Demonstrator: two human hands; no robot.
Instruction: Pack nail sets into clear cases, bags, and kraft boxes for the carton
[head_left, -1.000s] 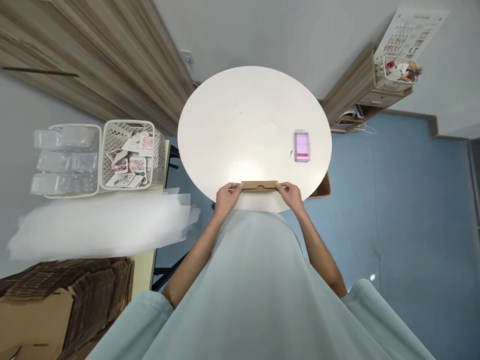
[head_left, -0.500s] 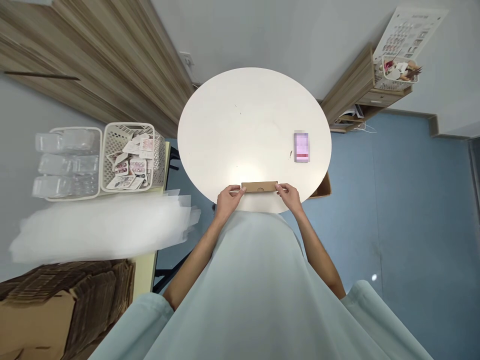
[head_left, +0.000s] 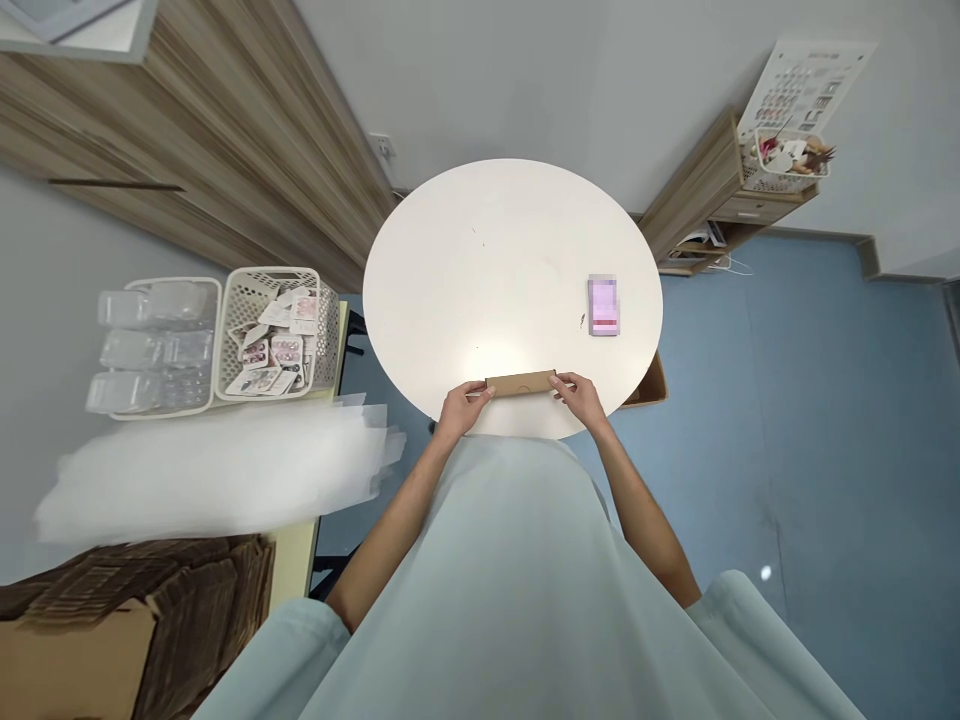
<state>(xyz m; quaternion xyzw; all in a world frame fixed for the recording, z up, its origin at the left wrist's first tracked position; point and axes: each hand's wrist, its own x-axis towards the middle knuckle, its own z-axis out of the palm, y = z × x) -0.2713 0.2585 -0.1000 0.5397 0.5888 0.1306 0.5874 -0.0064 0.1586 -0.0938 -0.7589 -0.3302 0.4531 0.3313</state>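
Observation:
A small flat brown cardboard box (head_left: 520,384) lies between my hands at the near edge of the round white table (head_left: 495,260). Its long side faces me, with a half-round notch showing at the middle. My left hand (head_left: 462,408) grips the box's left end, thumb on the near face and fingers behind. At the right end, my right hand (head_left: 580,396) pinches the box the same way. The right end is a little higher than the left. Further right on the tabletop lies a phone-like thing with a pink, pixelated face (head_left: 604,306).
On the left side table, one white basket (head_left: 217,300) holds clear plastic containers and another (head_left: 327,340) holds printed cards. Nearer are a stack of white translucent sheets (head_left: 217,470) and flattened cardboard (head_left: 202,610). A brown box (head_left: 651,385) stands beneath the table's right edge.
The box has tilted slightly, its left end now lower than its right. Both hands keep hold of its ends. The whole view has shifted slightly as my head moved.

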